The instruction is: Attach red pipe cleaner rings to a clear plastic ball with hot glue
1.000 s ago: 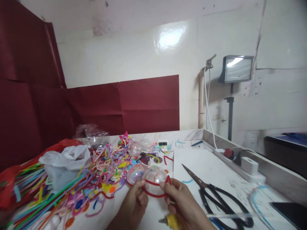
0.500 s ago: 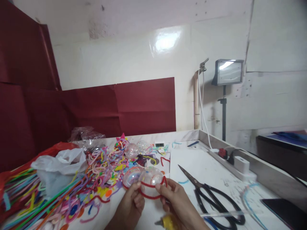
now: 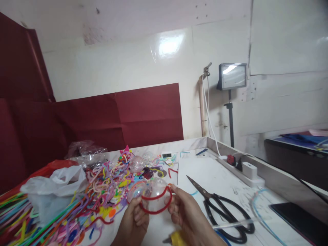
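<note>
Dim warm indoor light, glare patch on glossy wall (image 3: 167,46), soft motion blur, edges stretched

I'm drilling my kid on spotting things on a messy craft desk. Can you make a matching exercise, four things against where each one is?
Things:
1. clear ball
2. scissors
3. white plastic bag
4. power strip

Places:
A. along the table's right rim
B. flat on the table, right of the hands
C. held in both hands, ringed by red pipe cleaner
D. left, beside the pipe cleaner pile

Pairs: 1-C, 2-B, 3-D, 4-A
</note>
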The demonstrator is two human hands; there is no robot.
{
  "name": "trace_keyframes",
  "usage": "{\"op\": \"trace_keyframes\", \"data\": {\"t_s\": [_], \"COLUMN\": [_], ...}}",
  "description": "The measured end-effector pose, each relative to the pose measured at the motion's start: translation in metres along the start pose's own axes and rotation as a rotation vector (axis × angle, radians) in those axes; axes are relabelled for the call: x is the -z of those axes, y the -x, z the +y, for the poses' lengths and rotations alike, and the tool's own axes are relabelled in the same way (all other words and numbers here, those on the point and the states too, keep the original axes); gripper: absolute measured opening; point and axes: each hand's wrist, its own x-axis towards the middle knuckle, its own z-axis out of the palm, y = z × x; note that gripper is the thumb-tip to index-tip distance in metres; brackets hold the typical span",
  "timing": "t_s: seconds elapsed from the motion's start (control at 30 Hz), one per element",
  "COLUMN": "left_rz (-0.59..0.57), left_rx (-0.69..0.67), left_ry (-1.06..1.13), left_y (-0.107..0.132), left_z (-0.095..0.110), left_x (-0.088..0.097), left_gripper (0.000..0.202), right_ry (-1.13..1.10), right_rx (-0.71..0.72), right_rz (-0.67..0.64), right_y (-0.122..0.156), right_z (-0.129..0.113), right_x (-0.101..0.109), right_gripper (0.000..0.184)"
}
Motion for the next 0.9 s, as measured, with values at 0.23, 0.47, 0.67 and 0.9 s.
{"op": "trace_keyframes", "data": {"t_s": [0.23,0.47,0.67,0.9], "left_rz": [0.057,0.046,0.022,-0.049], "left_rx": [0.073,0.065,0.055,0.068], "left_ry": [0.091,0.083,0.048,0.042], "left_y": [0.002,0.006,0.01,0.015], "left_z": [0.001,-0.003,-0.004,-0.004], "left_x": [-0.005,-0.006,-0.01,-0.012], "left_gripper": [0.042,0.048,0.037,0.031], "right_ry": [-0.01,-0.061,-0.097,-0.065], "right_rx": [0.02,-0.026,-0.054,-0.099], "right_rz": [0.006,-0.022,-0.01,0.009], "right_y": [-0.006,-0.003,-0.004,-0.007], "right_z": [0.006,0.007,0.01,0.008], "right_x": [0.003,0.005,0.013,0.019], "right_gripper": [0.054,0.055,0.04,0.033]}}
